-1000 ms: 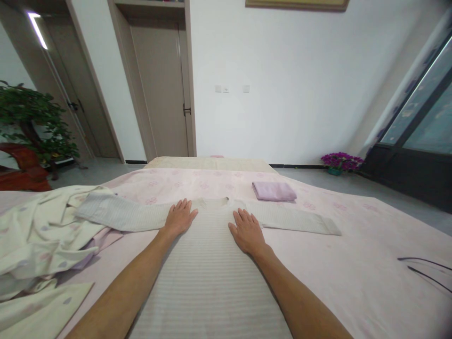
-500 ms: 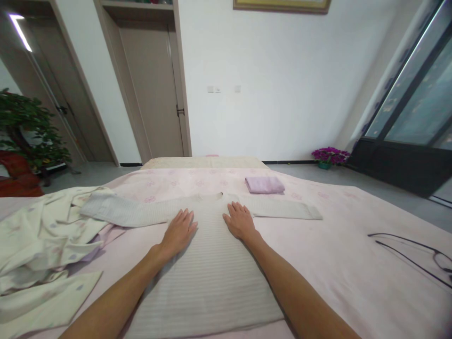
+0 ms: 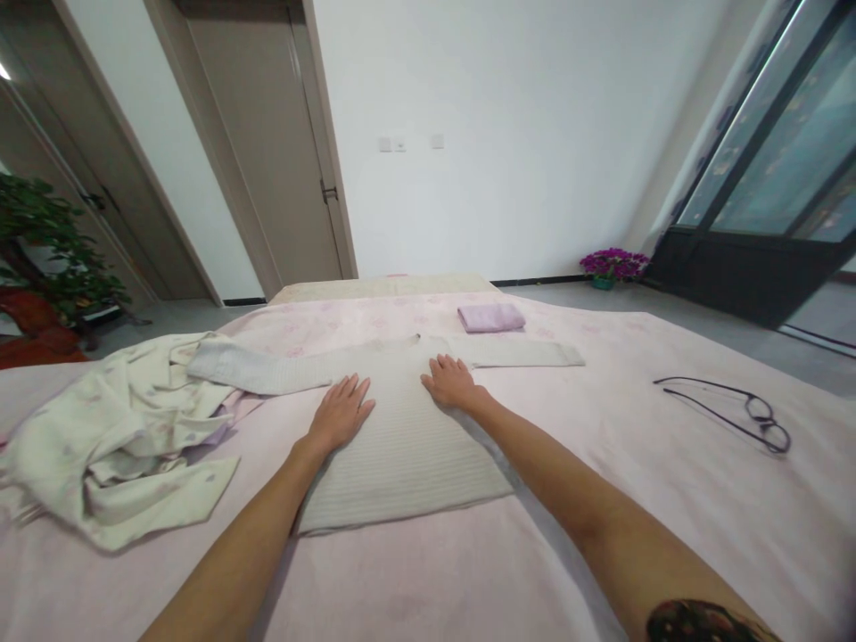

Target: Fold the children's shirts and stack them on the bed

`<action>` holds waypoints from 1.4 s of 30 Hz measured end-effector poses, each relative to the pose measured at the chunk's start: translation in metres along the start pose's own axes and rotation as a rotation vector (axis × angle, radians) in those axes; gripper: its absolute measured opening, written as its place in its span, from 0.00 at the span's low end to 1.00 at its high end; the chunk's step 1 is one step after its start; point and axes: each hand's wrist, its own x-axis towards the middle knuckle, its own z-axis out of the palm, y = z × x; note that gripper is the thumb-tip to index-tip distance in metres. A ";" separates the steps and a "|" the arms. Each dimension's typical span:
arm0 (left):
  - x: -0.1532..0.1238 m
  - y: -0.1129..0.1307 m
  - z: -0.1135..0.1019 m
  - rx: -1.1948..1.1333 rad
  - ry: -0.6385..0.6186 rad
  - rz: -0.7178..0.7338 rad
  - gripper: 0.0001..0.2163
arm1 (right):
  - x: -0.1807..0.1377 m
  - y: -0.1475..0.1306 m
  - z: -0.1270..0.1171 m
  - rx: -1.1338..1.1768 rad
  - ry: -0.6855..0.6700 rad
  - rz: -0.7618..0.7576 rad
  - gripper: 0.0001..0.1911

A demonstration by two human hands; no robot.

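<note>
A pale grey, finely ribbed long-sleeved top (image 3: 401,464) lies spread out in front of me, its sleeves stretched to both sides and its neckline at the far end. My left hand (image 3: 341,413) rests flat on the left side of the chest, fingers pointing away from me. On the right side of the chest, close to the shoulder, my right hand (image 3: 449,382) lies palm down with its fingers extended. Neither hand grips the cloth. The end of the left sleeve overlaps a heap of cream patterned clothing (image 3: 153,428).
Everything lies on a pink floral bedsheet (image 3: 401,580). A folded lilac cloth (image 3: 491,318) sits beyond the right sleeve, and black-framed glasses (image 3: 755,419) lie open at the right. Purple flowers in a pot (image 3: 612,265) stand on the floor by the far wall.
My view has tilted down and drawn back, so the top's whole bottom hem and all of the glasses now show. Both hands stay flat on nearly the same parts of the top.
</note>
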 end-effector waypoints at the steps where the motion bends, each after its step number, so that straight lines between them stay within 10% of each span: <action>1: 0.000 0.000 0.000 0.001 0.000 0.002 0.28 | -0.009 -0.007 0.001 0.009 0.007 -0.017 0.35; 9: -0.004 -0.002 0.003 0.025 0.022 0.009 0.27 | -0.077 -0.027 0.011 0.002 0.028 -0.179 0.36; 33: -0.072 -0.007 -0.011 0.030 -0.027 -0.074 0.26 | -0.080 0.008 0.009 -0.016 0.118 0.013 0.32; 42: -0.076 0.013 -0.034 -0.027 0.294 0.131 0.20 | -0.086 0.004 0.005 -0.058 0.143 0.022 0.31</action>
